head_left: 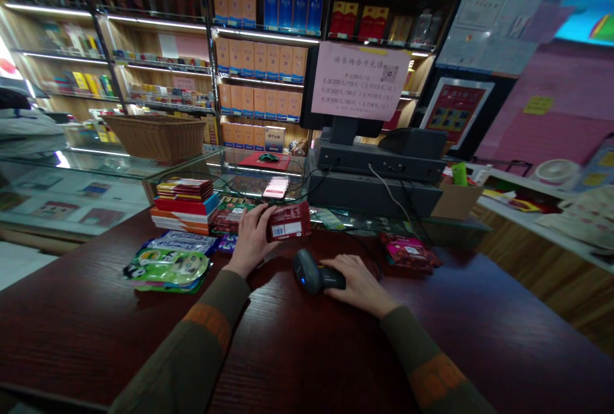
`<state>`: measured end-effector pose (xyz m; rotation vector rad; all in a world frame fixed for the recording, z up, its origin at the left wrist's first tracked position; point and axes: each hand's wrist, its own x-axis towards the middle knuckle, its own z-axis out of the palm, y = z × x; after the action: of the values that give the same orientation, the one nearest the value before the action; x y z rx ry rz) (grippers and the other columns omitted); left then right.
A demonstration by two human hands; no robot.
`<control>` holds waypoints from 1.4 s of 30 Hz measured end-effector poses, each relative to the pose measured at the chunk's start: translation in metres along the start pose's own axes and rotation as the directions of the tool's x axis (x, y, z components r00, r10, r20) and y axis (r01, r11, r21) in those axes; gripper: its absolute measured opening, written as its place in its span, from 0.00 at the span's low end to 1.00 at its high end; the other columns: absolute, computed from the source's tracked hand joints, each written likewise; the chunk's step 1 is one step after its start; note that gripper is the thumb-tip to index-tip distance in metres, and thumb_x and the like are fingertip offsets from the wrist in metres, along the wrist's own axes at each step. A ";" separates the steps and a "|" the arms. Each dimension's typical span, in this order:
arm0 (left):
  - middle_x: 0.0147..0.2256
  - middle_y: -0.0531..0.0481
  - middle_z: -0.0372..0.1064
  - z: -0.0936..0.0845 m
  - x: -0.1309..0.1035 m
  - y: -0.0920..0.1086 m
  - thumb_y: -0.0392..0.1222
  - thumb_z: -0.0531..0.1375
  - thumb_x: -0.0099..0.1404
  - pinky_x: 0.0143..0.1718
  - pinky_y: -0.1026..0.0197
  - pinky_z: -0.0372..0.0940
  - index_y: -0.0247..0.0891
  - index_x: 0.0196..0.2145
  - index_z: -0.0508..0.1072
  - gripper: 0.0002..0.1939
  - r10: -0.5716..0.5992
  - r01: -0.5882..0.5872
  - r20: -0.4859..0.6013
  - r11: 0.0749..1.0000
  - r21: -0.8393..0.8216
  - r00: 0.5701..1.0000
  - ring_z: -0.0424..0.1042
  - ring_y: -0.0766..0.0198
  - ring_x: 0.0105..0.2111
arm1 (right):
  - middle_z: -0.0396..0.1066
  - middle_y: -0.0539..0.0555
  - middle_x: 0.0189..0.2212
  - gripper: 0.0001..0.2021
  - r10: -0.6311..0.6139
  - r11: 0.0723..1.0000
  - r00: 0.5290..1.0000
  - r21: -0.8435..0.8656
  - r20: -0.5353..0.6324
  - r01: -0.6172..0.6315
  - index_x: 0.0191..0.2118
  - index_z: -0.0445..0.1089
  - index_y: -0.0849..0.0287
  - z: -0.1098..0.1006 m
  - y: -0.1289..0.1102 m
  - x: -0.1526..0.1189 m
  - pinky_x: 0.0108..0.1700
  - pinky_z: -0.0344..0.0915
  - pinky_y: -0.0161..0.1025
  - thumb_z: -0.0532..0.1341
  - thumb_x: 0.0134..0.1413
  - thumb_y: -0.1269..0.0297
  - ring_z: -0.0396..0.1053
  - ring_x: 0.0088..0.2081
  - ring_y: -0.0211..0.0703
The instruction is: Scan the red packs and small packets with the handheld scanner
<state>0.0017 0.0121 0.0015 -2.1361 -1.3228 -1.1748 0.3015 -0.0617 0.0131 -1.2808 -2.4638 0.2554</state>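
Note:
My left hand (254, 238) grips a dark red snack packet (290, 221) by its left end, with a white barcode label facing me. Fingers of my right hand (359, 283) are wrapped around the handle of a black barcode scanner (313, 272), low over the dark wooden counter (297, 350). A blue light glows on the scanner's head, which lies below the packet and apart from it. To the right, a small pile of dark red and pink packets (409, 251) rests on the counter. Left of my left hand are green panda-print packets (167, 265) and a stack of boxes (185, 205).
A black monitor and register (378, 151) stand behind the counter's far edge, with a pink paper sign (357, 81) on the screen's back. A wicker basket (156, 135) sits on the glass case at left. Cables (391, 193) hang near the right pile.

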 end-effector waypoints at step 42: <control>0.62 0.37 0.59 0.001 -0.002 0.003 0.46 0.67 0.59 0.70 0.35 0.39 0.43 0.66 0.57 0.41 0.003 -0.005 0.032 0.999 0.044 0.999 0.56 0.45 0.65 | 0.74 0.54 0.46 0.26 -0.074 0.997 0.996 0.006 -0.045 0.074 0.55 0.72 0.47 -0.032 0.004 -0.008 0.69 0.36 0.66 0.70 0.47 0.55 0.68 0.53 0.54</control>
<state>0.0044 0.0103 -0.0004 -2.1333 -1.3448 -1.1039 0.3211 -0.0657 0.0396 -1.1770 -2.4644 0.2148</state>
